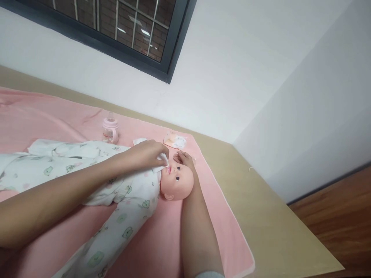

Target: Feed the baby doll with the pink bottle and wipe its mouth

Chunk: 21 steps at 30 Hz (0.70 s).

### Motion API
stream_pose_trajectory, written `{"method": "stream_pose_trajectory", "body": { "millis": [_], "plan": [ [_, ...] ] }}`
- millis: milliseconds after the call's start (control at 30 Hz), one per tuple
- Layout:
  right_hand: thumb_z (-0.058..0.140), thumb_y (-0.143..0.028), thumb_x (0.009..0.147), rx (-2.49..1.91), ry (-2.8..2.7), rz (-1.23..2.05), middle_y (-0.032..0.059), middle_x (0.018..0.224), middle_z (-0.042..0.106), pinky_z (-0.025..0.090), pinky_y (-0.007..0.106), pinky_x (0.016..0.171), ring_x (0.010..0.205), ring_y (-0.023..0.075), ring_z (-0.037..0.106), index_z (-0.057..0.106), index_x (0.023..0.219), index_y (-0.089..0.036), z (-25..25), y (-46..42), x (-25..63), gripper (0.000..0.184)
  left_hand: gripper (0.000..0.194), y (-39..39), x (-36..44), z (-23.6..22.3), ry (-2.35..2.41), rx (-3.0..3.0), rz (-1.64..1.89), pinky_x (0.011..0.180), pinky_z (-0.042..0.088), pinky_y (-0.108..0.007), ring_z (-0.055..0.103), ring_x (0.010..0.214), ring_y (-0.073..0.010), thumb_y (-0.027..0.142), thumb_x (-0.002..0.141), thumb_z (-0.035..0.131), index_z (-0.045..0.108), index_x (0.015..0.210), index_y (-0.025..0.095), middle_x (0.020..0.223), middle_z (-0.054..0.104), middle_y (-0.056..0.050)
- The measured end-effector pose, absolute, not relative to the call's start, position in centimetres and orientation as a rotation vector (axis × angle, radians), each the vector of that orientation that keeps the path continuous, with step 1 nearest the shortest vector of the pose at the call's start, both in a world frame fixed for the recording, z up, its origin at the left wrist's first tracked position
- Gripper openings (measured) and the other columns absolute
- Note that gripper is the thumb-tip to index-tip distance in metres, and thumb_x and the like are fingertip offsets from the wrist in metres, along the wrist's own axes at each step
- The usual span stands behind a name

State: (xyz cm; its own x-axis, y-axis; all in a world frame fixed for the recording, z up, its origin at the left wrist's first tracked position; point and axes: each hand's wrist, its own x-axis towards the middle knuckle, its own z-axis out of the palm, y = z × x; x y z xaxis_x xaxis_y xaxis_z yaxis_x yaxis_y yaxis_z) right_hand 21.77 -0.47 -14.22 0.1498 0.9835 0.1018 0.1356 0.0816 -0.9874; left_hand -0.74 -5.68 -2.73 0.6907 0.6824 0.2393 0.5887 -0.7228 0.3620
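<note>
Light strokes should serve best, with the left hand point(149, 151) pinching a white cloth point(161, 164) by the mouth point(169, 170) of the doll point(136, 189), face-up on the pink mat point(162, 239), and the open, seemingly unladen right hand point(184, 157) (its forearm point(198, 227) alongside the head point(184, 184)) best held still.

Near the centre of the frame, your left hand point(152, 154) pinches a white cloth point(160, 165) beside the mouth of the doll point(139, 185). Your right hand point(185, 157) lies with fingers loosely extended just beyond its head. A pink-topped bottle point(110, 130) stands left of centre, and a small packet point(174, 140) lies above your right hand, both on the pink blanket point(232, 247).
</note>
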Motion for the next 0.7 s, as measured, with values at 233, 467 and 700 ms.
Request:
{"method": "stream_pose_trajectory", "body": {
  "millis": [233,467,700],
  "plan": [
    [0.065,-0.029,0.071,-1.307,-1.256,0.965,0.0048,0.079,0.066,0.048,0.029,0.081,0.086,0.0161,0.061,0.060,0.082,-0.018,-14.4,-0.6,21.6,0.017,0.013,-6.3,-0.6,-2.4,1.075,2.606,0.577,0.061,0.036,-0.026,0.059,0.074,-0.0195,0.027,0.077,0.055,0.066,0.076,0.021,0.076,0.068,0.001],
    [0.062,-0.034,0.073,-1.344,-1.273,0.927,0.0046,0.082,0.066,0.048,0.028,0.081,0.088,0.0160,0.060,0.060,0.086,-0.017,-13.8,-0.5,21.7,0.021,0.015,-6.6,-0.3,-2.6,0.931,2.601,0.615,0.062,0.036,-0.025,0.060,0.073,-0.0175,0.029,0.077,0.056,0.069,0.079,0.022,0.077,0.069,0.002],
    [0.060,-0.034,0.075,-1.341,-1.311,0.926,0.0052,0.085,0.067,0.047,0.027,0.081,0.089,0.0154,0.059,0.059,0.084,-0.017,-14.2,-0.5,21.6,0.019,0.015,-6.8,0.1,-3.0,0.937,2.604,0.613,0.063,0.036,-0.025,0.062,0.077,-0.0184,0.026,0.078,0.055,0.069,0.081,0.023,0.083,0.070,0.002]
  ]
}}
